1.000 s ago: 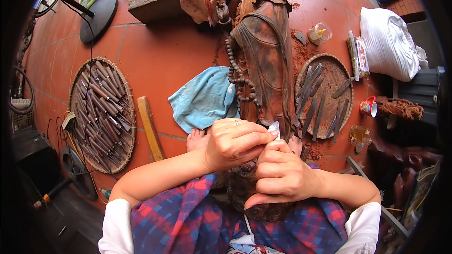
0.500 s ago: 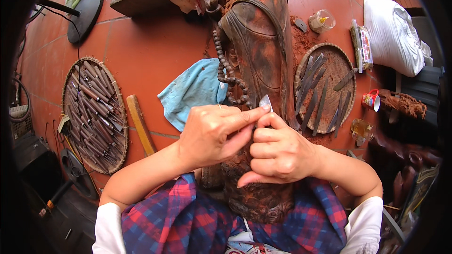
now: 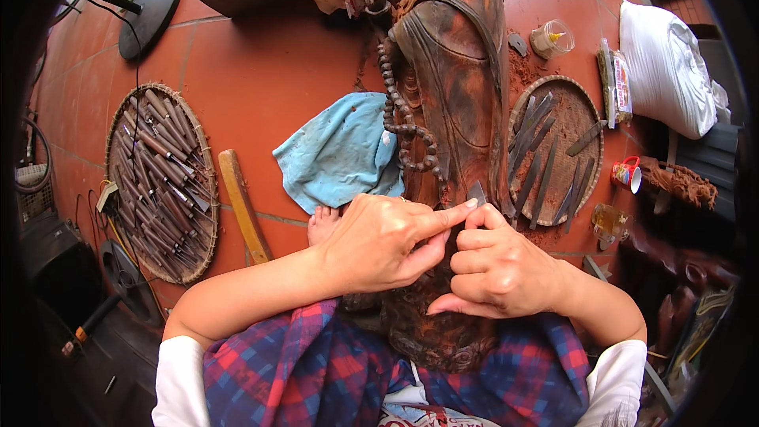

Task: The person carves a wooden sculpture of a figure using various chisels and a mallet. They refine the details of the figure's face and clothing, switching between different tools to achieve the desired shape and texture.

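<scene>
So compared to a second ago the whole view slides: the carved wooden figure (image 3: 458, 103) now fills more of the middle and the hands sit a bit lower and to the right. The pose itself barely changes, both hands bunched together over the carving like before.

The left hand (image 3: 379, 241) has its index finger stretched out to the right, tip pressed against a small flat blade (image 3: 477, 193), other fingers loosely curled. The right hand (image 3: 498, 269) is clenched into a fist around what I think is the handle of that same tool, though the handle is buried in the fist, so I can't swear to it. Only the grey tip shows, poking up between the fingertips.

The blade points up in the picture, away from me, its long axis running roughly along the figure's length. It sits right on the carving's lower part, just beside the string of carved beads (image 3: 407, 130).

The figure lies lengthwise on the red tiled floor (image 3: 269, 55), its near end resting on my lap. A blue cloth (image 3: 340, 150) is touching its left side, a round tray of chisels (image 3: 553, 150) is just to its right, and a bigger woven tray of tools (image 3: 162, 182) sits well off to the left.
</scene>
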`<state>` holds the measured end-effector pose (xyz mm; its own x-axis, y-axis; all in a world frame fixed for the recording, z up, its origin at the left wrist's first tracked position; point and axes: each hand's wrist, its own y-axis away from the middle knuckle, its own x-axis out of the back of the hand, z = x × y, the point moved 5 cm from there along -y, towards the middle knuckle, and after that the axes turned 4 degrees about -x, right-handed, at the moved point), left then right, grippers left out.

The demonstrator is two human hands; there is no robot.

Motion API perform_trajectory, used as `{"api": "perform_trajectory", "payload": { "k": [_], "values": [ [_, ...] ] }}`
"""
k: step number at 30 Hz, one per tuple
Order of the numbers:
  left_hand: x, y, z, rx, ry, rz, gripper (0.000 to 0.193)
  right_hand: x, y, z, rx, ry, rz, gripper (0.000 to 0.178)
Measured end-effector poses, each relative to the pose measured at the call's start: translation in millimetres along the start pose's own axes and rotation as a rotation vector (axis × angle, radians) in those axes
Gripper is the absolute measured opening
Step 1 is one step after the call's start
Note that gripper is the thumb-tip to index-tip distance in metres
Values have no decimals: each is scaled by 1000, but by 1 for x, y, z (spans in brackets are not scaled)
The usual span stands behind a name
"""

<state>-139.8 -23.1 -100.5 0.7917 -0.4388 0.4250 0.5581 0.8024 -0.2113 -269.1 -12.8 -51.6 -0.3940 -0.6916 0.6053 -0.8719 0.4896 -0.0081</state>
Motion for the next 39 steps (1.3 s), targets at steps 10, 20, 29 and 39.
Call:
{"api": "perform_trajectory", "payload": {
  "k": [10,20,29,39],
  "values": [
    [3,3,-4,42,52,-22,39,3,-5,-2,26,53,-9,36],
    [5,2,-3,42,88,-83,46,4,-11,-3,51,70,-43,37],
    [7,4,-7,22,41,-88,50,3,-11,-3,53,119,-14,36],
    [10,0,-7,35,59,-48,46,6,-14,0,95,133,-1,36]
  ]
}}
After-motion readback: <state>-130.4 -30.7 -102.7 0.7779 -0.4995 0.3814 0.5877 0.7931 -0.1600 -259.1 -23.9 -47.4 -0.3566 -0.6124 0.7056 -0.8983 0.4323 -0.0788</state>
